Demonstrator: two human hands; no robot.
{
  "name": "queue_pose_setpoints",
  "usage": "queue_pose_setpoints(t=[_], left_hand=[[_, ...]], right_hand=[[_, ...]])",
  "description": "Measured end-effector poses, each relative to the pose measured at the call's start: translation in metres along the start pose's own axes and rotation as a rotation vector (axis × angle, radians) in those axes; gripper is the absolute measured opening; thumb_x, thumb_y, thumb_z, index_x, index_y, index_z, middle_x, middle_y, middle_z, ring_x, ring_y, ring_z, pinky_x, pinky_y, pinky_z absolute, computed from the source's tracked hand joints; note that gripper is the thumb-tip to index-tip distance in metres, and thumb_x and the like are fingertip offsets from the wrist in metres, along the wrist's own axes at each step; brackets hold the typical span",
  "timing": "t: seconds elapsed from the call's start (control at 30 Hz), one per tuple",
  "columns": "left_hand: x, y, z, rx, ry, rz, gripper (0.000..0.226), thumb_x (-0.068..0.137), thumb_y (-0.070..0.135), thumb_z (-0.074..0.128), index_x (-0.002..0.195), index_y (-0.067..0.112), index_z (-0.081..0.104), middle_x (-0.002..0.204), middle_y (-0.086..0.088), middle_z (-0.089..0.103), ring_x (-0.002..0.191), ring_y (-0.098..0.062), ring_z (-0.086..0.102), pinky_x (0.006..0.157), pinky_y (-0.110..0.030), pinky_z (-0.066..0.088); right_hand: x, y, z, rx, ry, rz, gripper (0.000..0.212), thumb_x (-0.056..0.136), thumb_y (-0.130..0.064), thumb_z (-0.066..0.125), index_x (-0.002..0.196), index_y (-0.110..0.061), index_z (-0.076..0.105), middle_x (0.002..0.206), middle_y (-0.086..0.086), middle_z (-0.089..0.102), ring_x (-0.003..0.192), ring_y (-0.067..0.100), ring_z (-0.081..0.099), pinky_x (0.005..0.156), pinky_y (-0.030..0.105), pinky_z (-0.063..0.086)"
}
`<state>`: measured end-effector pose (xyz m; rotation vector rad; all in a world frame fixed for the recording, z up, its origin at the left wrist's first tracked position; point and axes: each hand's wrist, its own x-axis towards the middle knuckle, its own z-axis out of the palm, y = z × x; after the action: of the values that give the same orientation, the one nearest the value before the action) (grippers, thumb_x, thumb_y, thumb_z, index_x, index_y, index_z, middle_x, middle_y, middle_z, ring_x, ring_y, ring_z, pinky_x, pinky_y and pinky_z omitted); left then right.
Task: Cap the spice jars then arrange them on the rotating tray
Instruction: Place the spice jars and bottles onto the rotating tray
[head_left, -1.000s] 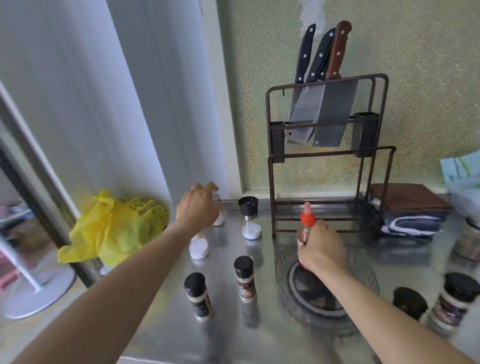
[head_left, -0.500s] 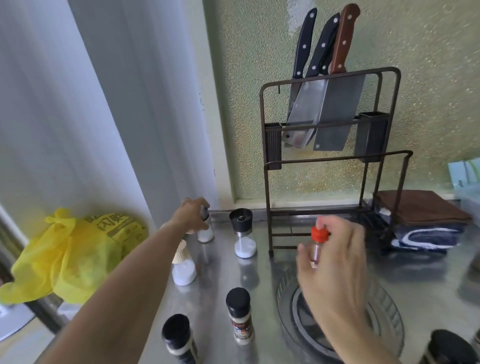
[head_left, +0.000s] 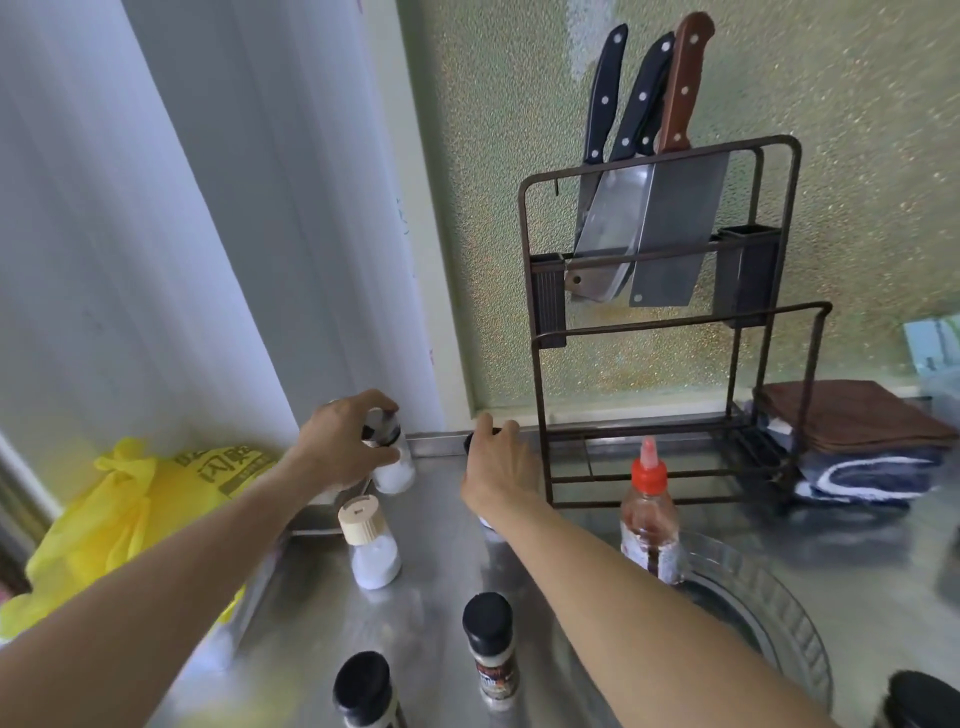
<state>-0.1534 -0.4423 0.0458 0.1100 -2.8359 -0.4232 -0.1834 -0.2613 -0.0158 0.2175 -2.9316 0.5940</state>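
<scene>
My left hand (head_left: 345, 447) grips a small jar of white powder (head_left: 397, 470) at the back left of the steel counter. My right hand (head_left: 498, 467) is curled over a black-topped grinder (head_left: 471, 441) beside it and hides most of it. A red-capped sauce bottle (head_left: 649, 525) stands on the near rim of the clear rotating tray (head_left: 779, 618), free of both hands. A beige-capped jar (head_left: 369, 545) stands under my left wrist. Two black-capped spice jars (head_left: 491, 649) (head_left: 363, 691) stand nearer to me, and another black cap (head_left: 919, 701) shows at the bottom right.
A dark wire knife rack (head_left: 660, 322) with several knives stands at the back, right of my right hand. Folded towels (head_left: 852, 431) lie at the back right. A yellow plastic bag (head_left: 145, 499) sits at the counter's left edge.
My right hand let go of the red-capped bottle on the tray and reached back left to the black-topped grinder. My left hand stayed on the back-left jar. The view moved closer.
</scene>
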Motion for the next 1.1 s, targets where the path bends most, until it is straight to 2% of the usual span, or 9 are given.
queue_pose_setpoints(t=[0.07,0.17,0.27,0.47,0.57,0.7,0.87,0.97,1.1], left_hand=[[-0.008,0.003,-0.013,0.0,0.005,0.035,0.052,0.075,0.033,0.086,0.123,0.036,0.063,0.104,0.001,0.07,0.09,-0.022,0.06,0.075,-0.028,0.044],[-0.02,0.012,-0.027,-0.033,-0.006,0.054,0.052,0.075,0.035,0.086,0.121,0.041,0.063,0.105,0.004,0.07,0.093,-0.021,0.061,0.074,-0.027,0.042],[-0.029,0.025,-0.032,-0.056,-0.005,0.076,0.051,0.076,0.036,0.085,0.122,0.041,0.063,0.106,0.004,0.069,0.093,-0.02,0.061,0.073,-0.026,0.042],[-0.047,0.055,-0.036,-0.083,0.03,0.125,0.052,0.078,0.034,0.083,0.126,0.033,0.064,0.109,-0.001,0.071,0.092,-0.02,0.057,0.075,-0.027,0.041],[-0.057,0.075,-0.036,-0.097,0.028,0.155,0.052,0.079,0.034,0.083,0.128,0.032,0.064,0.109,-0.001,0.072,0.092,-0.021,0.058,0.076,-0.027,0.041],[-0.069,0.108,-0.031,-0.156,0.0,0.203,0.052,0.077,0.034,0.084,0.126,0.032,0.066,0.101,0.001,0.07,0.088,-0.02,0.058,0.076,-0.025,0.042],[-0.084,0.152,-0.005,-0.167,-0.098,0.276,0.055,0.077,0.033,0.086,0.128,0.03,0.064,0.108,0.001,0.069,0.091,-0.018,0.059,0.08,-0.026,0.044],[-0.092,0.171,0.018,-0.152,-0.174,0.308,0.056,0.078,0.029,0.085,0.129,0.026,0.063,0.115,0.0,0.07,0.097,-0.019,0.059,0.081,-0.026,0.044],[-0.1,0.184,0.043,-0.139,-0.251,0.296,0.051,0.08,0.023,0.082,0.127,0.024,0.062,0.105,0.004,0.066,0.098,-0.022,0.059,0.08,-0.028,0.048]], right_hand=[[0.004,0.001,0.005,0.053,0.023,0.029,0.058,0.088,-0.003,0.07,0.138,-0.012,0.041,0.132,0.016,0.05,0.107,0.035,0.067,0.072,0.035,0.043],[0.0,0.002,0.005,0.079,0.042,0.024,0.058,0.087,0.002,0.069,0.136,-0.014,0.042,0.128,0.014,0.051,0.105,0.036,0.068,0.07,0.036,0.041],[-0.015,0.0,-0.003,0.087,0.083,-0.022,0.064,0.086,-0.008,0.077,0.138,-0.015,0.04,0.128,0.013,0.052,0.105,0.036,0.068,0.073,0.037,0.047],[-0.078,0.007,-0.047,0.243,0.289,-0.135,0.06,0.089,-0.022,0.076,0.137,-0.02,0.039,0.126,0.01,0.055,0.101,0.033,0.069,0.074,0.035,0.052],[-0.119,0.021,-0.075,0.299,0.398,-0.166,0.064,0.086,-0.027,0.078,0.136,-0.023,0.038,0.121,0.007,0.058,0.098,0.028,0.068,0.07,0.03,0.048],[-0.167,0.053,-0.103,0.299,0.418,-0.098,0.067,0.081,-0.032,0.081,0.134,-0.022,0.041,0.123,0.001,0.061,0.11,0.027,0.064,0.08,0.035,0.05],[-0.215,0.097,-0.114,0.309,0.434,0.025,0.069,0.073,-0.03,0.086,0.129,-0.025,0.047,0.12,-0.003,0.066,0.1,0.025,0.069,0.058,0.025,0.037],[-0.231,0.115,-0.119,0.3,0.439,0.061,0.066,0.071,-0.03,0.087,0.124,-0.024,0.048,0.115,-0.003,0.066,0.101,0.027,0.069,0.065,0.03,0.04],[-0.239,0.134,-0.129,0.272,0.462,0.07,0.066,0.073,-0.033,0.086,0.125,-0.024,0.047,0.115,0.0,0.066,0.103,0.028,0.067,0.068,0.03,0.042]])
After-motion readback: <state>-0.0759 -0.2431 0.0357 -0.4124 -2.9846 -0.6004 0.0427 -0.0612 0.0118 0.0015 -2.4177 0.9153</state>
